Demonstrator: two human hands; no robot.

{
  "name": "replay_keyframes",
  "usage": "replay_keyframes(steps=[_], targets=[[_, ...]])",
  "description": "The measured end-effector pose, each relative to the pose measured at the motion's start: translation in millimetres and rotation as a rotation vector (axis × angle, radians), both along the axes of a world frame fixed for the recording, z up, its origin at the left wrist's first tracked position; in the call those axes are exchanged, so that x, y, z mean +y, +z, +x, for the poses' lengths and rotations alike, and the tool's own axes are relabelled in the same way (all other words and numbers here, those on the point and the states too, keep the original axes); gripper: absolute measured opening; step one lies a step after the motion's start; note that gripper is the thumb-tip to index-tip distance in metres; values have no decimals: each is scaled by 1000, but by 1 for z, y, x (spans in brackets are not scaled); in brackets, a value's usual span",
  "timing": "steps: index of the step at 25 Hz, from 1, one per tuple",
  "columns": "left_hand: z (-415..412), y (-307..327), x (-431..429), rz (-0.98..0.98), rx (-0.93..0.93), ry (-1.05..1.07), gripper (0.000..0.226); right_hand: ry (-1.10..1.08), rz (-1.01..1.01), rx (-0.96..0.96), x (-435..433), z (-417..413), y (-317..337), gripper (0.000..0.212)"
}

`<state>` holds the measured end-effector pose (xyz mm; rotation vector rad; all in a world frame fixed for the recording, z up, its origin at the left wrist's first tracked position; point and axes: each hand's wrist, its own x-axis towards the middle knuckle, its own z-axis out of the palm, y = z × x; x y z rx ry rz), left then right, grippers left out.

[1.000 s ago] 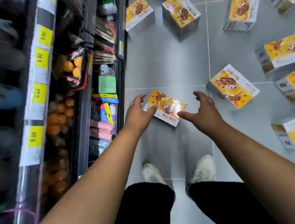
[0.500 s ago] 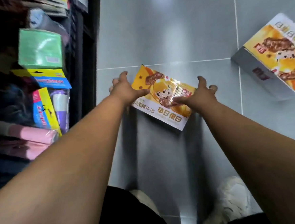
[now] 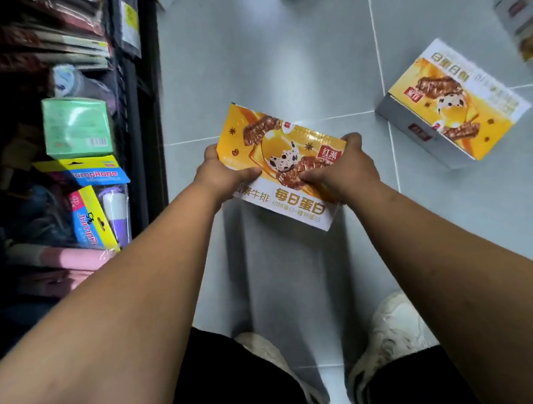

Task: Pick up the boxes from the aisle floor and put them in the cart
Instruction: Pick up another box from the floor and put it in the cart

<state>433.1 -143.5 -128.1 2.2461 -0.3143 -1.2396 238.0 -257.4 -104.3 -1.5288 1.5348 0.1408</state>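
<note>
Item under handling: flat rectangular cardboard box [image 3: 273, 144], top face orange-yellow with a printed speckled egg and brown meat pieces, white band with orange characters along the near edge. Dark shelving unit [image 3: 141, 84] at left holds a pale green carton [image 3: 76, 127], blue-and-yellow jump-rope packs [image 3: 97, 175] and pink wrapped rolls [image 3: 72, 260]. The box sits between the hands, over the grey tiled floor [image 3: 247, 60], ahead of the white shoes [image 3: 392, 322]; contact with the tile cannot be judged. Left hand [image 3: 221, 176] grips its left edge and right hand [image 3: 348, 166] its right edge, each with the thumb on top. A second matching box [image 3: 452, 104] lies on the floor to the right, well apart.
</note>
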Motion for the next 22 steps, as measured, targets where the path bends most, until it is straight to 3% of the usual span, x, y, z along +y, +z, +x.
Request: replay_keyframes(steps=[16,22], targets=[[-83,508,-68,-245,-267,-113,83,-67,-182,-131,-63,-93,514,91],[-132,634,-91,-325,-355,-213,78,-93,-258,-118,-74,-155,645,90]])
